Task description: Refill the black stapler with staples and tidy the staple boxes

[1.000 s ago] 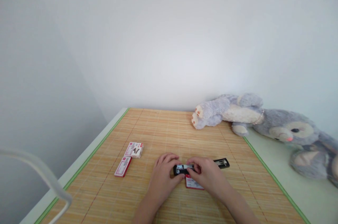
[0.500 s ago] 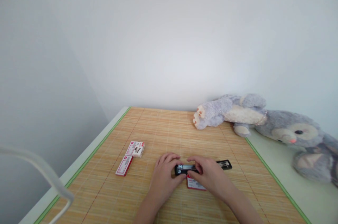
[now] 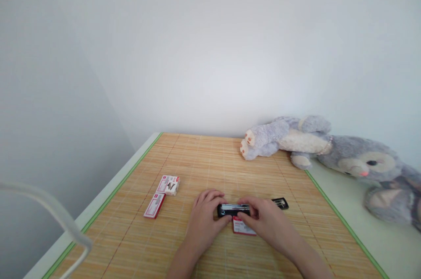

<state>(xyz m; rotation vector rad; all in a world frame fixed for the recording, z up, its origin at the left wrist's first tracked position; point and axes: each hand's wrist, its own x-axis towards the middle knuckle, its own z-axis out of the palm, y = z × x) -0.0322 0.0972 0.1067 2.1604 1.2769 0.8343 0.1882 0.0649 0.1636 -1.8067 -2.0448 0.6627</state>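
Note:
A black stapler lies opened out flat on the bamboo mat, its far end sticking out to the right. My left hand grips the stapler's left end with curled fingers. My right hand is pinched over the stapler's metal channel at the middle. Whether a strip of staples is under those fingers is hidden. A red and white staple box lies just under the stapler, between my hands.
Two more red and white staple boxes lie to the left, one behind the other. A grey plush rabbit lies along the back right, partly off the mat. White walls close the back and left. A white curved bar crosses the lower left.
My right hand has slid slightly right and down along the stapler's channel. The silvery strip seen at its fingertips a second ago is now covered. My left hand has stayed put.

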